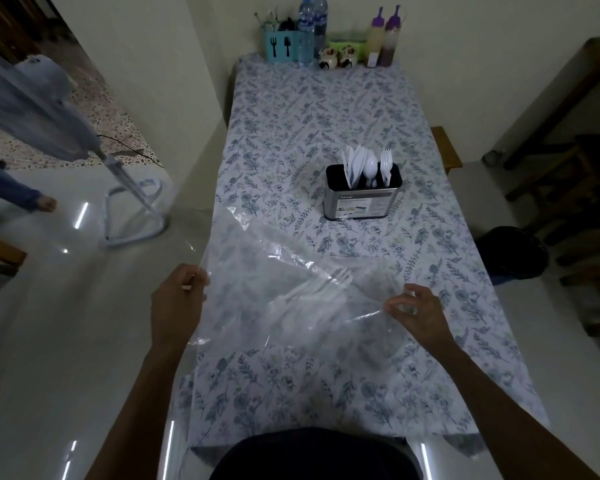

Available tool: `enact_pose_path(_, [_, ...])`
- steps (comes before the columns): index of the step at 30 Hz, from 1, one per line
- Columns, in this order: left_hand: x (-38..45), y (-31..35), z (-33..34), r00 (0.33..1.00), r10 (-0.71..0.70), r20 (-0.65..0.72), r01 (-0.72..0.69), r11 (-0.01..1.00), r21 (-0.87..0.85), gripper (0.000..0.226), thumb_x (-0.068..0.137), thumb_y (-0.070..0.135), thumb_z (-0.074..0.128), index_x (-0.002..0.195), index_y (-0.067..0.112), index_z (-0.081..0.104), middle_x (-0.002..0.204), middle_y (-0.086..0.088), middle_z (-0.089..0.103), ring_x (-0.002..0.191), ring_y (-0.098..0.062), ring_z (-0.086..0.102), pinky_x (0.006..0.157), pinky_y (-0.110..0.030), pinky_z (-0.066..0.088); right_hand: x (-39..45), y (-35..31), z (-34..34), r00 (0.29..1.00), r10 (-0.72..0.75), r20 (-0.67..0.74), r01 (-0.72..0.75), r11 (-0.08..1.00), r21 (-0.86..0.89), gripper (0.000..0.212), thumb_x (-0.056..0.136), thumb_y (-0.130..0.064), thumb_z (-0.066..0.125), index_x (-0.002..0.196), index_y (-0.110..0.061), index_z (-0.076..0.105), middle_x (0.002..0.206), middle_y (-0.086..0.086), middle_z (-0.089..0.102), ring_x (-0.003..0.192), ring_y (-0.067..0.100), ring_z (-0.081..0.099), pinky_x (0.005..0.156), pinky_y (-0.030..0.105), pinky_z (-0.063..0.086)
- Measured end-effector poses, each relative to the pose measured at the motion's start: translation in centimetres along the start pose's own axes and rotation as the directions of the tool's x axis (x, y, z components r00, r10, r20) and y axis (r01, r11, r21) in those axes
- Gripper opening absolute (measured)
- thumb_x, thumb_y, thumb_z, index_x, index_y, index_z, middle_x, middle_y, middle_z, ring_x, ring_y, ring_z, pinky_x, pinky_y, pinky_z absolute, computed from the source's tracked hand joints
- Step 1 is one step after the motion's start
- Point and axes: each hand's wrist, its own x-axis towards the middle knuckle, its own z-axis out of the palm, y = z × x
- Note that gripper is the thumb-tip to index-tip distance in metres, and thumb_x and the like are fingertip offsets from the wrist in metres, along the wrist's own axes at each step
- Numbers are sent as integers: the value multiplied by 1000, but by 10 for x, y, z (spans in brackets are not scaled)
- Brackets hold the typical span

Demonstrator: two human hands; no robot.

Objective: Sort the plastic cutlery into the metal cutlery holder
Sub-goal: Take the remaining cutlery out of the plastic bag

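A metal cutlery holder [362, 202] stands on the flowered tablecloth, right of centre, with white plastic knives, a spoon and forks upright in its black top. Nearer to me a large clear plastic bag [274, 258] is stretched over the table. White plastic forks [312, 292] show through it, blurred. My left hand [177, 303] pinches the bag's left edge. My right hand [418, 311] pinches its right edge, fingers curled.
At the table's far end stand a blue cutlery caddy [280, 46], two water bottles [312, 29], sauce bottles [383, 39] and small ceramic pots. A standing fan [129, 188] is on the floor left. A dark bin [510, 252] and wooden furniture sit right.
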Motion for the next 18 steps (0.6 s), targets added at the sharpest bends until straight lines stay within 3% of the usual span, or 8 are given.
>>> enact_pose_path(4, [6, 13, -8, 999, 40, 20, -41, 999, 36, 14, 100, 29, 57, 88, 27, 65, 84, 8, 74, 66, -12, 72, 70, -31, 57, -3, -1, -1, 999, -32, -15, 32, 999, 1, 16, 74, -29, 86, 89, -26, 81, 131, 3, 56, 119, 3, 45, 111, 39, 27])
enact_pose_path(6, [10, 25, -12, 996, 83, 31, -85, 994, 62, 13, 100, 30, 57, 92, 25, 66, 84, 9, 74, 73, -17, 73, 77, -39, 60, -3, 3, 0, 999, -47, -23, 47, 999, 14, 16, 73, -30, 87, 87, -29, 81, 130, 4, 57, 117, -1, 44, 112, 46, 32])
enact_pose_path(12, [19, 76, -28, 967, 252, 45, -256, 954, 156, 15, 102, 30, 59, 96, 22, 69, 71, 23, 58, 75, -17, 65, 75, -33, 50, -9, 2, -7, 998, -50, -48, 53, 996, 66, 16, 72, -46, 80, 86, -46, 73, 131, -2, 57, 122, 12, 49, 106, 56, 38])
enact_pose_path(14, [19, 93, -33, 957, 287, 35, -289, 940, 180, 13, 101, 29, 60, 98, 21, 70, 73, 20, 58, 75, -17, 62, 76, -35, 51, -11, 0, -11, 996, -66, -66, 71, 995, 73, 15, 72, -50, 76, 85, -52, 70, 130, -4, 57, 122, 14, 50, 105, 56, 40])
enact_pose_path(18, [22, 120, -40, 954, 298, 23, -293, 921, 258, 9, 98, 30, 62, 94, 31, 69, 84, 8, 64, 81, -22, 64, 76, -35, 49, -20, -9, -18, 994, -74, -86, 79, 996, 49, 23, 74, -38, 82, 86, -52, 68, 131, -7, 56, 124, 4, 46, 108, 52, 39])
